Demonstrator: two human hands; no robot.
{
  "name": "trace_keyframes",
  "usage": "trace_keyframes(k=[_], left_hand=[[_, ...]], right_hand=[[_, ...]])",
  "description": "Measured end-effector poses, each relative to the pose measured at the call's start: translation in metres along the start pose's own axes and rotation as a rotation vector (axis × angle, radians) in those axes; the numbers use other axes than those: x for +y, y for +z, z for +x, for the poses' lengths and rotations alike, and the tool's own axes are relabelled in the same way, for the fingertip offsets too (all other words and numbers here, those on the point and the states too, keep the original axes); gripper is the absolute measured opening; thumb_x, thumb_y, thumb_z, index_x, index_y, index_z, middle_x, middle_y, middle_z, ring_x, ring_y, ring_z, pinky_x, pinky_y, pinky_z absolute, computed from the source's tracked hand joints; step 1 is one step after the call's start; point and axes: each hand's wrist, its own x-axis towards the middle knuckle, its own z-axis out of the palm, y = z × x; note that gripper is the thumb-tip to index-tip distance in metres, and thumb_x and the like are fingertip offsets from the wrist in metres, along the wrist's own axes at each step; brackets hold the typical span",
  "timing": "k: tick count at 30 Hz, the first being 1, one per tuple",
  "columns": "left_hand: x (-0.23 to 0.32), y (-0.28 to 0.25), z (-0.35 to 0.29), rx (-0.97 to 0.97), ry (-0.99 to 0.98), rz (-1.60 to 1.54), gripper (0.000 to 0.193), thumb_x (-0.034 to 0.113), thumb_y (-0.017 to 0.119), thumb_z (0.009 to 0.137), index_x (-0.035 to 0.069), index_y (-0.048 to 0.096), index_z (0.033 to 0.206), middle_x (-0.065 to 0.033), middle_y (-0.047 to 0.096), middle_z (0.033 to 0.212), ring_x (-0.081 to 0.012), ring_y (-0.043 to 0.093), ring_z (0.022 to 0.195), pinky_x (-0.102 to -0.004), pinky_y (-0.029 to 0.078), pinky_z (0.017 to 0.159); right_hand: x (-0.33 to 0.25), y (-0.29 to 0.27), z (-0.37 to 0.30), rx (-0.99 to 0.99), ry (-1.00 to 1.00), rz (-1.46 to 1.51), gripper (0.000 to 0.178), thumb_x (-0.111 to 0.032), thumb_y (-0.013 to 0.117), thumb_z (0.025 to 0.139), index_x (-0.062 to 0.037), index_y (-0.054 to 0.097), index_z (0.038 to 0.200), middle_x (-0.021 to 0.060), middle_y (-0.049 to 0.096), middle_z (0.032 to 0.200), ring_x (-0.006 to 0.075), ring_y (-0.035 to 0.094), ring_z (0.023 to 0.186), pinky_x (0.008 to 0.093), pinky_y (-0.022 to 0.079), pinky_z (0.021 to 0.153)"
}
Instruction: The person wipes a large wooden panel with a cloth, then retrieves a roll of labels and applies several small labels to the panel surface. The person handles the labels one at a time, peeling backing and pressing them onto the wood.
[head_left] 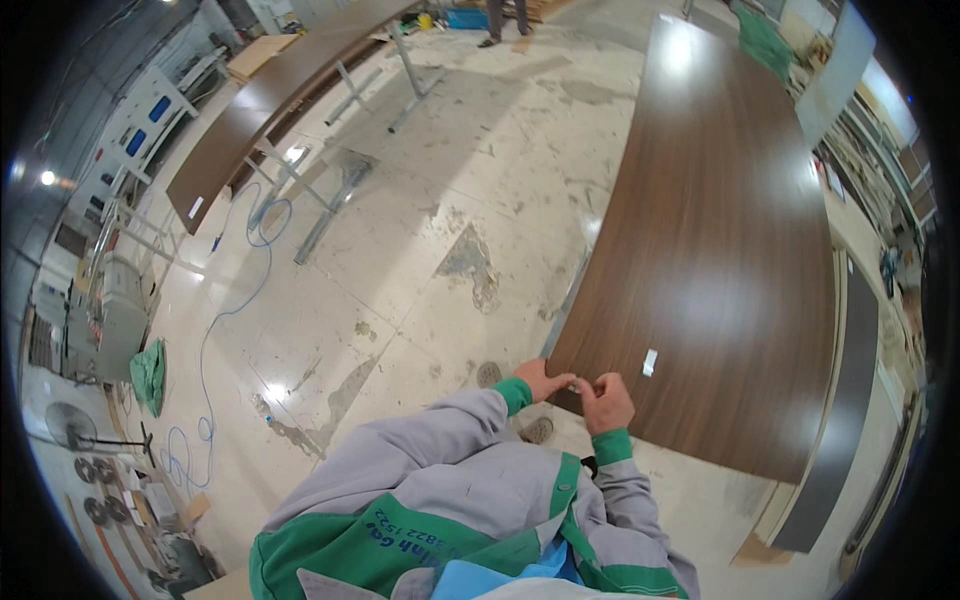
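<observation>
Left hand (543, 382) and right hand (609, 403), fingers curled, meet at brown panel (722, 250), 7 o'clock corner, perhaps for support; cannot tell what's pinched

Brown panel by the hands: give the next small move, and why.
Perhaps steady the brown panel with the left hand and slide the right hand along its near edge: both hands are close together at its near-left corner.
</observation>
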Motion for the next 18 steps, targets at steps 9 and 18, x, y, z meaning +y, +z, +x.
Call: trace_keyframes(k=[9, 18], left_hand=[[-0.045, 0.001, 0.029, -0.234, 0.07, -0.152, 0.069, 0.054, 0.076, 0.085, 0.002, 0.065, 0.129, -0.0123, 0.073, 0.111, -0.0207, 0.067, 0.097, -0.0362, 0.054, 0.084], [0.025, -0.003, -0.001, -0.065, -0.175, 0.075, 0.132, 0.068, 0.085, 0.062, -0.015, 0.029, 0.148, -0.032, 0.058, 0.135, -0.0406, 0.062, 0.121, -0.0412, 0.048, 0.105]], right_hand=[[0.011, -0.013, 0.019, -0.403, 0.096, -0.261, 0.047, -0.053, 0.072, 0.088, -0.0065, 0.063, 0.085, 0.0157, 0.071, 0.085, 0.0334, 0.07, 0.083, 0.0453, 0.053, 0.073], [0.05, -0.015, 0.033, -0.447, 0.458, 0.668, 0.022, -0.018, 0.061, 0.101, -0.0042, 0.047, 0.108, 0.0142, 0.064, 0.076, 0.0228, 0.063, 0.052, 0.0351, 0.053, 0.042]])
